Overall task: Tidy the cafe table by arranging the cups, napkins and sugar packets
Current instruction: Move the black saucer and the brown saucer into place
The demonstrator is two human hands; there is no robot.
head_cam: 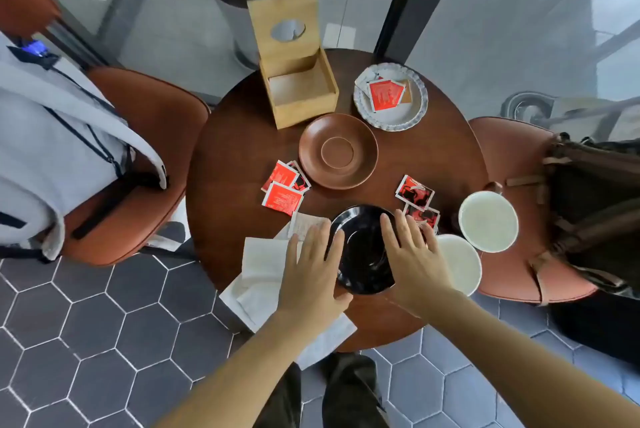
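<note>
Black saucer [363, 254] is sitting at the near edge of the round wooden tabletop [235, 136]. Left hand [311, 264] is lying at its left rim, fingers straight and spread, fingertips reaching onto the rim; nothing is being gripped. Right hand [412, 251] is lying over the right rim, fingers likewise straight and spread, grip open. Whether the palms are actually pressing on the saucer cannot be told.

White napkins [256, 271] are lying under and left of the left hand, overhanging the tabletop edge. A small printed paper slip [306, 225] is lying just beyond the left fingertips.

Two white cups are standing right of the saucer: the near cup [460, 263] just beside the right hand, the far cup [488, 221] touching or nearly touching it, near the tabletop's right edge.

Red sugar packets [284, 188] are lying in a loose cluster left of centre. Red-and-black packets [415, 193] are lying beyond the right fingertips.

Brown saucer [337, 150] is sitting at centre. Beyond it, a white scalloped plate [391, 115] is holding a red packet [384, 95]. An open wooden napkin box [298, 81] is standing at the far left side, lid up.
</note>
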